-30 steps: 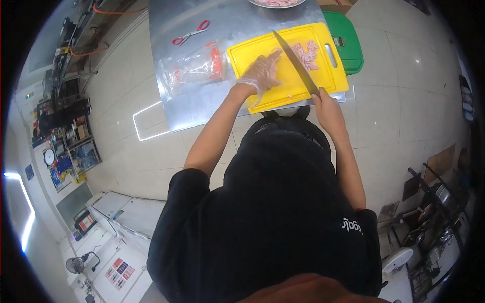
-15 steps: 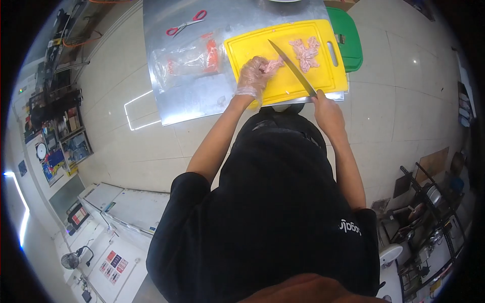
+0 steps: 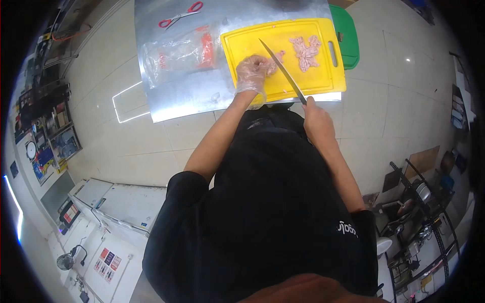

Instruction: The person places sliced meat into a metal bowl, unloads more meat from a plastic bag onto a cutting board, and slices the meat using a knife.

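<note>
My left hand [image 3: 251,76], in a clear plastic glove, rests on the yellow cutting board [image 3: 323,87] with its fingers curled over a piece of pale pink raw meat [image 3: 271,65]. My right hand [image 3: 320,123] is bare and wrapped round the handle of a long knife [image 3: 284,71]. The blade slants across the board, its tip pointing away from me, right beside the meat under my left fingers. Right of the blade lies a pile of cut pink meat [image 3: 305,53]. My glove hides part of the held piece.
A steel table [image 3: 189,98] carries the board. To its left lie a clear plastic bag [image 3: 177,54] with orange print and red-handled scissors [image 3: 181,14]. A green lid or bin [image 3: 348,38] stands past the board's right end.
The knife and my right hand have shifted left across the board, closer to my left hand. My left hand stays on the meat. The whole view has shifted slightly.
</note>
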{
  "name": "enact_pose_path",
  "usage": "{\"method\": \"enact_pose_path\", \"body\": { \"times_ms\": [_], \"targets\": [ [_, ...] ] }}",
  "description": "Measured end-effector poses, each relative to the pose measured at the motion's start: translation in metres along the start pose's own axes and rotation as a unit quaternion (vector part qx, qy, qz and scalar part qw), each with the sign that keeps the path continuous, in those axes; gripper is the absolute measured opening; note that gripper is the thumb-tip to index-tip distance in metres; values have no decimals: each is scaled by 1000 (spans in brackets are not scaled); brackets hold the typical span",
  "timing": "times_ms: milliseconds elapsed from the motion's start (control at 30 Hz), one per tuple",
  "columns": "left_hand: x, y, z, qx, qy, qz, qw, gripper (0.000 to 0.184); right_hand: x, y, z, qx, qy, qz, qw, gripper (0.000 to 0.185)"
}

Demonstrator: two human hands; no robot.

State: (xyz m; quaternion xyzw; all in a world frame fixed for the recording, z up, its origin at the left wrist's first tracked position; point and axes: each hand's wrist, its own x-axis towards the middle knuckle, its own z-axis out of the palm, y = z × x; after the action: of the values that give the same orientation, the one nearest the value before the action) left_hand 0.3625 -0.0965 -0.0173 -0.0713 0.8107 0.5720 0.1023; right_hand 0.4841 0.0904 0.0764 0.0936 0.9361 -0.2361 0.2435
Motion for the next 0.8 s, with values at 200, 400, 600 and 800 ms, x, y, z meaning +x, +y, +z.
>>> {"method": "enact_pose_path", "body": {
  "times_ms": [200,400,600,800],
  "targets": [
    [-3,40,-6,-76,-51,-31,995,7,58,-9,25,-6,60,-59,996,19],
    [13,-23,17,17,-30,108,994,21,108,-19,30,44,62,-94,993,21],
    [14,-4,12,295,-62,196,933,30,64,23,12,76,37,-45,995,23],
    [18,21,-1,273,-118,96,950,37,51,23,6,92,37,-13,995,22]
  ]
}}
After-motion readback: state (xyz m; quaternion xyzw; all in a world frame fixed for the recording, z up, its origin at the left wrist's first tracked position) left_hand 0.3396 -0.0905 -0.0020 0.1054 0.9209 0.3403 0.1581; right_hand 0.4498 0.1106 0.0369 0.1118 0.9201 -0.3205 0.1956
